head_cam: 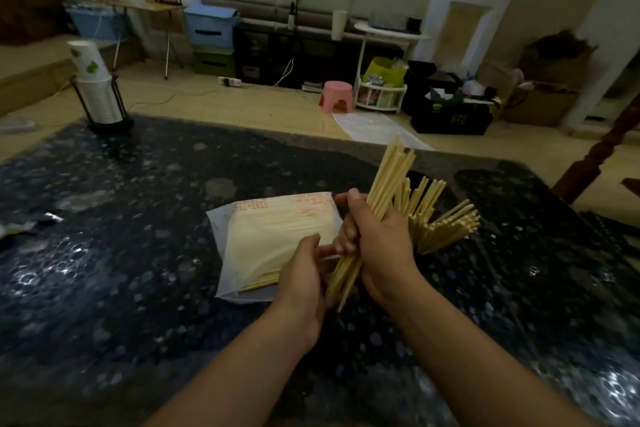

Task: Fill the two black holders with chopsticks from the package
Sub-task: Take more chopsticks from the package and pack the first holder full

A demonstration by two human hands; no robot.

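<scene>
Right hand [375,246] is clenched around a bundle [384,191] of bare wooden chopsticks, gripped near mid-length, tips fanning up toward 1 o'clock and tails poking out below the fist toward 7. Left hand [304,270] sits at 9 o'clock of the right one, fingers curled against the tail ends; looks like a light pinch on them, though the exact contact is partly hidden.

Package [273,239]: thin plastic bag, still well stocked, flat on the dark table [121,253] just at 9 o'clock of the hands. Its open end faces the person, and a few sticks are sliding out there.

Holders: barely visible, dark on dark. Chopsticks [443,222] already stand splayed just at 3 o'clock of the right hand, so at least one holder is there and part filled. Can't tell the two apart.

Handling call:
- Sticks are light, stiff and smooth, so a loose grip lets them slip lengthwise and scatter.
- Grip mid-length, squeeze evenly, square the ends with the other hand.
- The bag is limp, so pin it when pulling more out.
- Drop in tail-first and steer clear of the splayed ones.
</scene>
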